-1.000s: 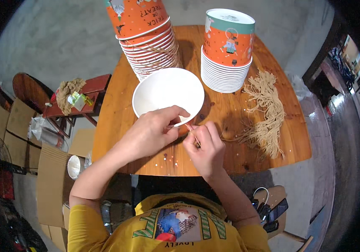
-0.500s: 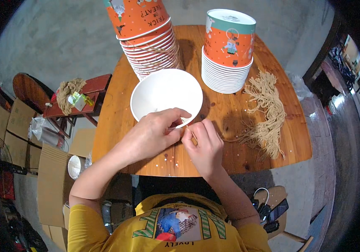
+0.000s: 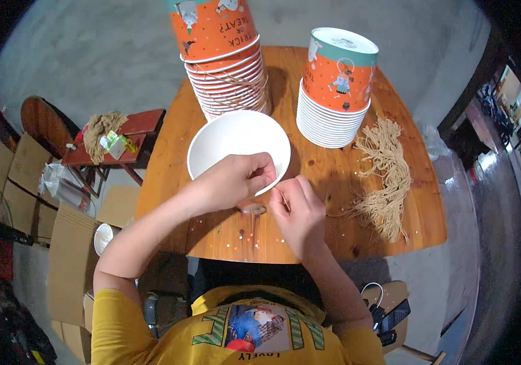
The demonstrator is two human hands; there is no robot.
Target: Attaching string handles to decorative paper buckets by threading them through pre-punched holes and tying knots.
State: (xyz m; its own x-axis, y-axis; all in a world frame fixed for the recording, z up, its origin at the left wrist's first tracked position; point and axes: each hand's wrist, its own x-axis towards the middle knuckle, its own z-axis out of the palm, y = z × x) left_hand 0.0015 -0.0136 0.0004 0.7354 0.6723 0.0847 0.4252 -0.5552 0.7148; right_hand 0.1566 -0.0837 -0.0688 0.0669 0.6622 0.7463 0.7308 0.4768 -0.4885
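Observation:
A white-lined paper bucket [image 3: 230, 141] lies tipped on the wooden table, its open mouth facing me. My left hand [image 3: 242, 176] reaches over its near right rim, fingers curled and closed against the inner wall. Just outside that rim, my right hand [image 3: 302, 213] pinches a thin tan string [image 3: 283, 198] between thumb and forefinger. The string's far end toward the bucket is hidden at the rim. Below my left hand is a small blurred shape [image 3: 252, 208] that I cannot make out. A bundle of tan strings [image 3: 387, 182] lies right of my right hand.
Behind the bucket stands a tall stack of orange buckets [image 3: 221, 30] with strings hanging along it. Another upside-down stack [image 3: 336, 79] is at the back right. Small pale dots [image 3: 241, 238] speckle the wooden table [image 3: 212, 243]. Leftward are a red bench [image 3: 133, 143] and cardboard [image 3: 69, 261].
My left hand has shifted up and farther over the rim, its fingertips curled more inside the bucket. My right hand stays close to the rim with the string. The whole view has tilted slightly.

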